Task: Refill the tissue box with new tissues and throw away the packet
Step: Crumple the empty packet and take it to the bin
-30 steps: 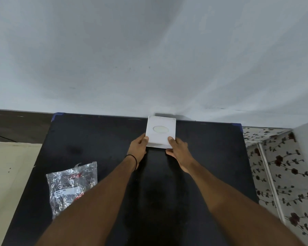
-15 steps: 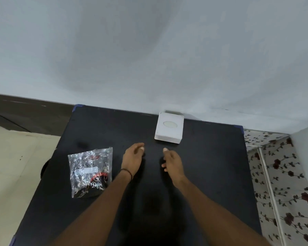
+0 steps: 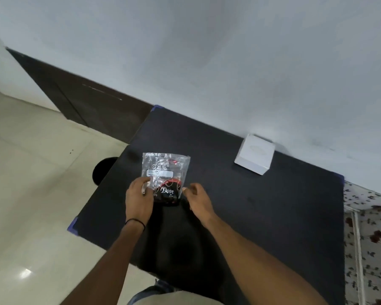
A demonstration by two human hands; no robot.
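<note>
A clear plastic packet (image 3: 165,172) with a white label and a dark "Dove" print lies flat on the black table (image 3: 262,212). My left hand (image 3: 139,197) rests on the packet's near left corner, fingers curled over its edge. My right hand (image 3: 197,199) sits at the packet's near right corner, fingertips touching or just short of it, fingers loosely apart. The white tissue box (image 3: 255,156), with an oval slot on top, stands at the table's far edge against the wall, well to the right of both hands.
The table stands against a pale wall (image 3: 207,62). A tiled floor (image 3: 31,183) lies to the left, with a dark round object (image 3: 102,170) under the table's left edge. A flowered cloth (image 3: 370,238) is on the right.
Both hands have left the tissue box and moved back and left to the packet. The view has swung left, so the box now appears to the right.
</note>
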